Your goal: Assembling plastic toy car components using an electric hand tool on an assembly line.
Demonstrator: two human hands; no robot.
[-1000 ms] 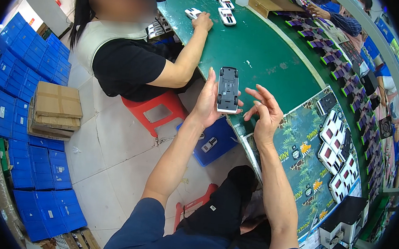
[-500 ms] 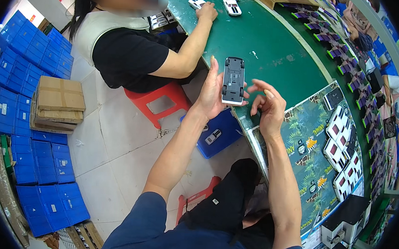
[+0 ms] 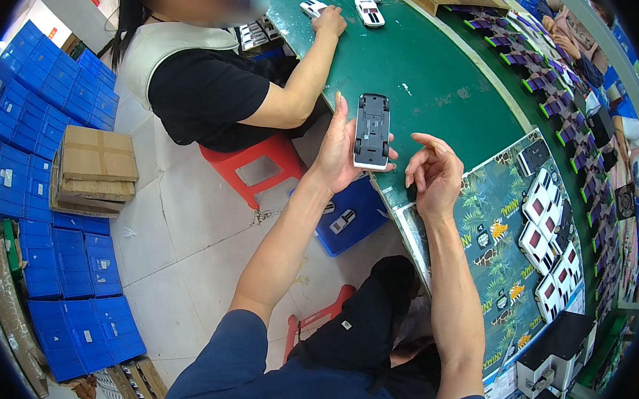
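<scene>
Right hand (image 3: 439, 182) withdrawn, left (image 3: 334, 156) holding car (image 3: 372, 131)

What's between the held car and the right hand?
In the head view: fingertips of the left hand beside the toy car, then green tabletop behind the gap to the right hand.

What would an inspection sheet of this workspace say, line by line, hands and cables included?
Surface: green tabletop with pale marks; patterned mat at the right.
Job's things: toy car, dark underside facing the camera.
Clutter: white toy cars clustered on the mat; blue bin lower than the tabletop.
Hands: left hand holds the toy car; right hand, loosely curled, is beside it, apart, nothing visible in it.
Cables: none clearly made out.
Surroundings: co-worker on a red stool; blue crates and cardboard boxes at the left.
</scene>
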